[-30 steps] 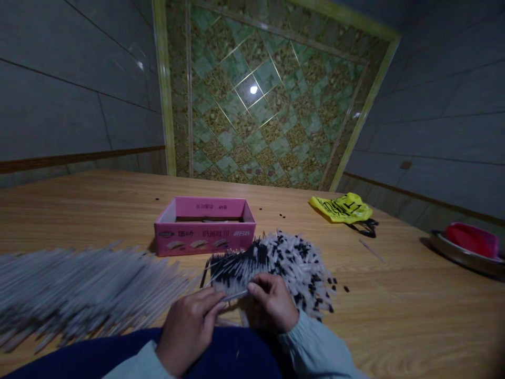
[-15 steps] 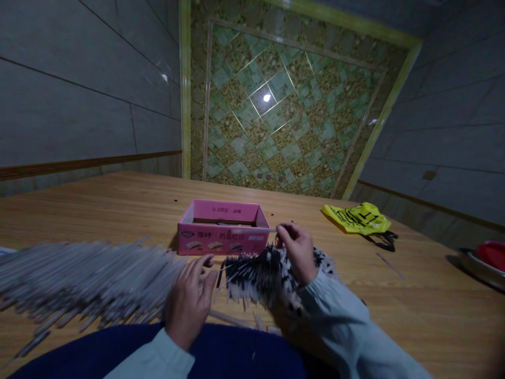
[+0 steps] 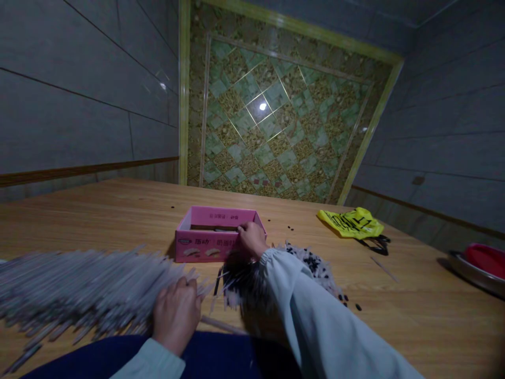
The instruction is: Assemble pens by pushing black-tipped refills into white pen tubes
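A wide heap of thin whitish sticks (image 3: 87, 289) covers the left of the table. My left hand (image 3: 177, 310) is at the heap's right end, its fingers curled in on some sticks. My right hand (image 3: 252, 239) reaches over the front wall of a pink box (image 3: 205, 249), fingertips dipping inside; what they hold, if anything, is hidden. Long thin items lie in the box. Under my right forearm sits a pile of black-and-white thin pieces (image 3: 236, 287), and small black and white bits (image 3: 315, 263) spread to its right.
A yellow bag (image 3: 353, 223) with black straps lies at the back right. One loose stick (image 3: 383, 268) is nearer. A metal tray with something red (image 3: 487, 260) stands at the far right. Small black bits dot the wooden table (image 3: 130, 205).
My right hand has moved left and into the box; the stick it held is out of sight. My left hand has shifted left and closed at the stick heap. The view has tilted slightly.
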The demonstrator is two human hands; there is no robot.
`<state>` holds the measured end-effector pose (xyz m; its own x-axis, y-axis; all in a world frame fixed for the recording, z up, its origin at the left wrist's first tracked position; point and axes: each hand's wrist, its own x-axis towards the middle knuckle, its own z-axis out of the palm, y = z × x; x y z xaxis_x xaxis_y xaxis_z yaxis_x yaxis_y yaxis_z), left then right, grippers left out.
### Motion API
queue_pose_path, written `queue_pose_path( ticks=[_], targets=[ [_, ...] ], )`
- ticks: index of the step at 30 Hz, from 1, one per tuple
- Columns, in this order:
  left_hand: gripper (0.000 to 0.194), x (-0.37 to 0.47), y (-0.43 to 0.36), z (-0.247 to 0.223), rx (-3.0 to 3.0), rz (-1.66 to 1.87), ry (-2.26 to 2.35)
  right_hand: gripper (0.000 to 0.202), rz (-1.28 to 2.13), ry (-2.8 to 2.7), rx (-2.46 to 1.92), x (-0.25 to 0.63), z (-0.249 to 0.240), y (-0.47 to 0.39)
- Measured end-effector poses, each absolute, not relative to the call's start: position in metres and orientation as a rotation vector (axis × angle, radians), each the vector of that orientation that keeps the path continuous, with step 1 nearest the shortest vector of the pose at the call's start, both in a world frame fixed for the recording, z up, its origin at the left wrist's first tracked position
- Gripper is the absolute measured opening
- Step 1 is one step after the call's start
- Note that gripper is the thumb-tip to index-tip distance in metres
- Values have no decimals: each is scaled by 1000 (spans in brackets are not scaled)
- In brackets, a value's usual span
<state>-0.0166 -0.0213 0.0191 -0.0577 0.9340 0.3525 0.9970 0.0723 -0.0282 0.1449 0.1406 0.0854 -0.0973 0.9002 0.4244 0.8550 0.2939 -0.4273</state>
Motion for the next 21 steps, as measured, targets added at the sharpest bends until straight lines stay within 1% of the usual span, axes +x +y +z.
queue_pose_path(
  ticks=[6, 11, 14, 16, 18, 21],
  targets=[
    [27, -17, -19, 17, -1958, -290, -2101, 30, 46, -2030, -1526, 160, 90, 130],
    [29, -20, -16, 10, -1989, -294, -2141, 23, -12, -2005, -1401, 183, 83, 88],
    [30, -22, -15, 9, -2005, -296, -2147, 17, -11, -1998, -1345, 196, 68, 52],
    [30, -22, -15, 12, -2004, -312, -2132, 16, 57, -2096, -1350, 201, 54, 27],
    [29, -22, -16, 18, -1981, -380, -2080, 19, 117, -2206, -1431, 202, 40, 5],
    [27, -22, -17, 26, -1940, -608, -1938, 16, 66, -2295, -1555, 194, 25, -18]
  ],
)
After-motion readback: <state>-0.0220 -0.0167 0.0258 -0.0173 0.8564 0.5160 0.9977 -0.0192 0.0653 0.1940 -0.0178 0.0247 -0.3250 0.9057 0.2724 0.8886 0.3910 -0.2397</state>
